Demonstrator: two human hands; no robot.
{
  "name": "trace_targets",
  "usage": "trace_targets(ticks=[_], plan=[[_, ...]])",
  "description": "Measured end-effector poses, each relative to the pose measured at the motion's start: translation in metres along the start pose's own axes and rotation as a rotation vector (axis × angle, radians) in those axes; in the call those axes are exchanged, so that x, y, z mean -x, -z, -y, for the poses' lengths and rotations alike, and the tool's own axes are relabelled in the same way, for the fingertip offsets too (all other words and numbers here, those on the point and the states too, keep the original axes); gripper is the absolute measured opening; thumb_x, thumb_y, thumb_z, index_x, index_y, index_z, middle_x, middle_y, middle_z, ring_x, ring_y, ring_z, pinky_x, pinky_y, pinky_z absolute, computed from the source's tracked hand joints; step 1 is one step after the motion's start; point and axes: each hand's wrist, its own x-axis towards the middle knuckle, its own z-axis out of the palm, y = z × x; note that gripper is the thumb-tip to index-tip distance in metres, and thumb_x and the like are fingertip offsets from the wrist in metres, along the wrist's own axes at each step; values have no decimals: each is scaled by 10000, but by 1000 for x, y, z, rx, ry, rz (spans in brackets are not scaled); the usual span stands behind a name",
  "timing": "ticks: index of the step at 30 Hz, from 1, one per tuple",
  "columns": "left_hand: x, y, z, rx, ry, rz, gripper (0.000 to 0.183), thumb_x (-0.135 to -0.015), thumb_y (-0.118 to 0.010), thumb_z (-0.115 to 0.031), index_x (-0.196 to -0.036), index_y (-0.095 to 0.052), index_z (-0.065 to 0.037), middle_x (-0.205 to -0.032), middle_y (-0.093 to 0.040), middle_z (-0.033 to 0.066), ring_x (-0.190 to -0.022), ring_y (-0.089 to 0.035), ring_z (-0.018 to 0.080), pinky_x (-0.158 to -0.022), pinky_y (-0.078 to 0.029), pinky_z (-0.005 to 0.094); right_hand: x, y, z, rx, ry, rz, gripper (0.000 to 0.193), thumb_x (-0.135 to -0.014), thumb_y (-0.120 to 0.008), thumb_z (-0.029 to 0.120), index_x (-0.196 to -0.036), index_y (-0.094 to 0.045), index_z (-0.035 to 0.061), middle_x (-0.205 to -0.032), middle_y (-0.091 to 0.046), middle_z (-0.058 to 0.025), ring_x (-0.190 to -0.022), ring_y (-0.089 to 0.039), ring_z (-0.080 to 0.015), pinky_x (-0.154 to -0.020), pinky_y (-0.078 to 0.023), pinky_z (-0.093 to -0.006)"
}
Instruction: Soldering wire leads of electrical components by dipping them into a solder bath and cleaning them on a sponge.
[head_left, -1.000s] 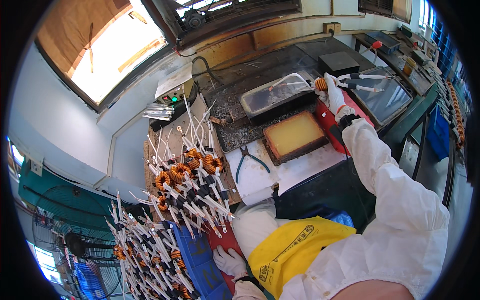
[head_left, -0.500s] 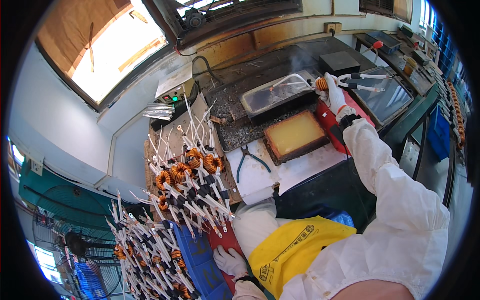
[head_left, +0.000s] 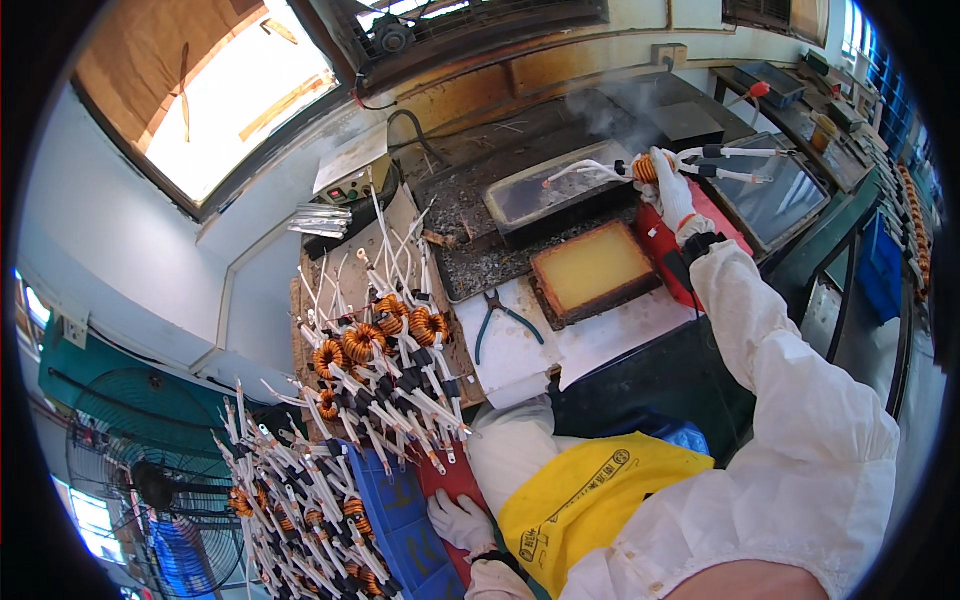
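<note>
Left of the yellow tray (head_left: 592,268), a pile of copper coils (head_left: 375,335) with white leads is spread on the bench, with blue-handled pliers (head_left: 497,318) lying between pile and tray. Way down from the tray, the left hand (head_left: 460,520) is rested flat, fingers loosely spread, on a red mat (head_left: 447,478). Up right of the tray, a coil (head_left: 648,167) is pinched tight in the gloved right hand (head_left: 674,190), over a smoking solder pot (head_left: 545,195).

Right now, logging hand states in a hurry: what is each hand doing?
Left hand: gloved, resting on the red tray, holding nothing.
Right hand: closed on an orange coil with white leads, above the solder pot.
</note>
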Motion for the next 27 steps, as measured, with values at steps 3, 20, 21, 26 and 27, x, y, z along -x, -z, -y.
trace_targets(ticks=[3, 20, 21, 26, 27], plan=[[0, 1, 0, 12, 1, 2, 390, -838, -509, -245, -1179, -494, -57, -1192, -483, 175, -1094, -455, 349, -924, -364, 456, 2, -2, -1, -9, 16, -15, 367, -851, -604, 406, -956, -557, 58, -674, -572, -57, -427, -448, -74, -383, -342, -196], [1, -2, 2, 0, -2, -4, 390, -852, -492, -269, -1185, -500, -67, -1199, -485, 172, -1096, -456, 345, -924, -366, 445, -5, 3, -13, 174, 109, -47, 391, -845, -637, 313, -1103, -529, 39, -720, -593, -84, -417, -496, -96, -370, -374, -220], [1, -2, 2, 2, -6, -8, 389, -852, -492, -268, -1184, -499, -65, -1197, -485, 173, -1093, -457, 346, -922, -366, 446, -5, 2, -13, 173, 109, -47, 391, -845, -637, 313, -1103, -529, 39, -720, -593, -84, -417, -496, -96, -370, -374, -220], [1, -1, 2, 9, -3, -15, 385, -853, -491, -265, -1182, -499, -64, -1192, -487, 175, -1086, -460, 349, -915, -367, 450, 3, -6, -10, 255, 113, -74, 446, -838, -646, 317, -1152, -513, 29, -804, -606, -105, -493, -565, -121, -401, -421, -227], [1, -2, 2, 13, -6, -17, 384, -853, -491, -264, -1181, -500, -65, -1189, -488, 175, -1083, -461, 349, -913, -367, 451, 3, -6, -11, 256, 113, -74, 446, -838, -646, 317, -1152, -513, 29, -804, -606, -105, -493, -565, -121, -401, -421, -227]])
